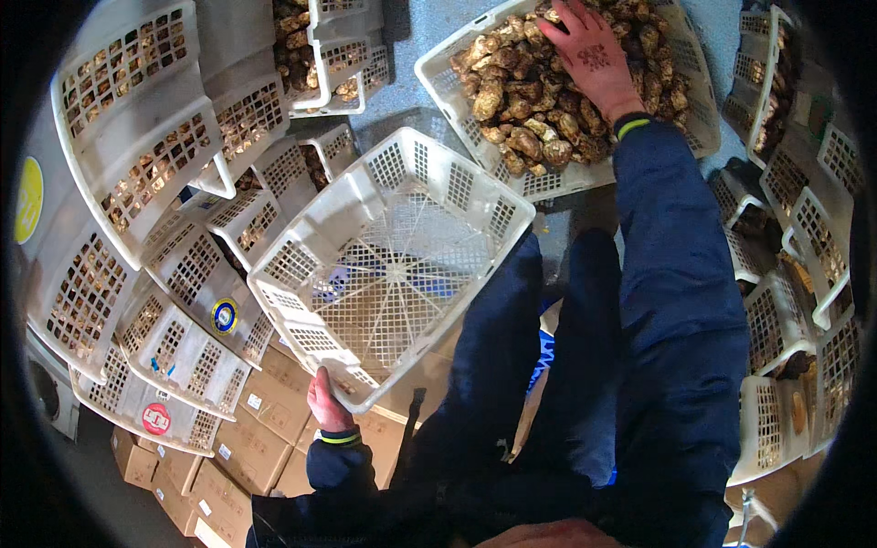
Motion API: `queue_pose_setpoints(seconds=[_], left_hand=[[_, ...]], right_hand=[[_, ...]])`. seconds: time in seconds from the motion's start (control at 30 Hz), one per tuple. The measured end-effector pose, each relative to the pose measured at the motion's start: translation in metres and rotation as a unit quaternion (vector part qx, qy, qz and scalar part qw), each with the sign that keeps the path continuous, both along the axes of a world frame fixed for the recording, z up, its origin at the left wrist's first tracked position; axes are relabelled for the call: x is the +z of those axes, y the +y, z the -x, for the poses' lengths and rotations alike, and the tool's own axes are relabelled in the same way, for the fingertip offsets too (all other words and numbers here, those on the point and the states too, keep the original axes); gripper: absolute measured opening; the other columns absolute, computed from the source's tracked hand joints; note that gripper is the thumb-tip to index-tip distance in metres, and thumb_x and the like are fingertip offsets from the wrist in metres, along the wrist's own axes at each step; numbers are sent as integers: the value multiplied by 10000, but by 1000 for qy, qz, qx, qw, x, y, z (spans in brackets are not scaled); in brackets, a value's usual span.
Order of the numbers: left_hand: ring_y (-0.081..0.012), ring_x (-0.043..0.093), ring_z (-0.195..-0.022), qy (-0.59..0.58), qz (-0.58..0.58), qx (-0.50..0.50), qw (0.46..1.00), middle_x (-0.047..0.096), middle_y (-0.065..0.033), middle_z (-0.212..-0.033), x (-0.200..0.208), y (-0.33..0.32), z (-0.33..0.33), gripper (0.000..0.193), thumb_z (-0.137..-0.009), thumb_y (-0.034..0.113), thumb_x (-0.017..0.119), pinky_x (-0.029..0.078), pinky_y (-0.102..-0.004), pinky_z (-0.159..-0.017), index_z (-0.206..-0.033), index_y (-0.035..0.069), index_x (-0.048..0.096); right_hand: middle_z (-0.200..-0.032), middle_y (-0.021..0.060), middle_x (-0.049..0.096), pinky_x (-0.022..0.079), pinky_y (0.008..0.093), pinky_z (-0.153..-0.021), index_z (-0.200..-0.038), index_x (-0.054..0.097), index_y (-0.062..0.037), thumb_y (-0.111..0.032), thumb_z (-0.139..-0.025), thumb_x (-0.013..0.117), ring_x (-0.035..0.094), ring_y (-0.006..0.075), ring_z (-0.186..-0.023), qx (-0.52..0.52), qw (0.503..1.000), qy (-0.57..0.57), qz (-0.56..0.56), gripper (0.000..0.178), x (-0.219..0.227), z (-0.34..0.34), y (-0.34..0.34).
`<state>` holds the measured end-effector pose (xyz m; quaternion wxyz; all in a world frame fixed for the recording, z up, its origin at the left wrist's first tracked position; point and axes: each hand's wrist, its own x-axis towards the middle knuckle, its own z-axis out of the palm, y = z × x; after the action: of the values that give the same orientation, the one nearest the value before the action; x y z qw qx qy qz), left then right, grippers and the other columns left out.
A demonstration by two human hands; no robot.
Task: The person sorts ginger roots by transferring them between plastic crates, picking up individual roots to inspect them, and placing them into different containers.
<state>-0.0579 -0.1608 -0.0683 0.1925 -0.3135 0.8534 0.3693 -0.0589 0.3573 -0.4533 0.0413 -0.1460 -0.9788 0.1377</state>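
Probably for steadiness, we hold the near crate (396,268) with our left hand (331,404), fingers closed on its corner, while our right hand (596,57), fingers spread and apparently gripping nothing, lies over lumps (525,110) in the far crate (548,184).

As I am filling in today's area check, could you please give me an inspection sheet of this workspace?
Surface: blue floor visible around the filled crate.
Job's things: brown, lumpy produce heaped in the filled crate; a second white crate, tilted, with no produce seen inside.
Clutter: cardboard boxes at lower left.
Hands: left hand grips the second white crate by its near corner; right hand lies on the produce, fingers extended.
Cables: none clearly seen; a pale strand at lower right cannot be identified.
Surroundings: stacked white mesh crates on the left and on the right, with brown contents showing through many openings.
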Motion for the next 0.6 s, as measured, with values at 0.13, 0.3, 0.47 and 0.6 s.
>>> queue_pose_setpoints(seconds=[0.13,0.3,0.47,0.6], left_hand=[[-194,599,-825,-30,24,-3,999,612,-101,-934,5,23,-1,318,-901,248,507,488,-324,-746,-1049,-27,566],[-171,578,-725,-14,9,50,999,597,-72,-846,2,19,-11,306,-894,270,517,471,-301,-660,-1001,-9,581],[-98,505,-561,5,40,33,999,551,-5,-676,-6,18,-11,299,-896,304,512,401,-238,-521,-892,19,602],[-156,574,-720,-31,4,25,999,603,-62,-820,0,17,-11,328,-899,302,509,460,-284,-666,-967,-7,594]], right_hand=[[-1080,137,568,344,386,-973,-1234,503,-141,-253,-848,527,501,242,-1096,-114,992,-43,-29,402,-17,14,5],[-1316,87,459,334,391,-1026,-1288,450,-288,-42,-843,495,394,264,-1247,49,982,-145,-108,511,-35,15,-6],[-1372,69,406,330,383,-1041,-1320,410,-304,13,-828,512,350,248,-1289,36,981,-132,-140,595,-40,-8,-3],[-1410,62,356,322,384,-1049,-1330,399,-331,1,-811,549,330,243,-1302,12,993,-91,-70,634,-32,-28,-2]])
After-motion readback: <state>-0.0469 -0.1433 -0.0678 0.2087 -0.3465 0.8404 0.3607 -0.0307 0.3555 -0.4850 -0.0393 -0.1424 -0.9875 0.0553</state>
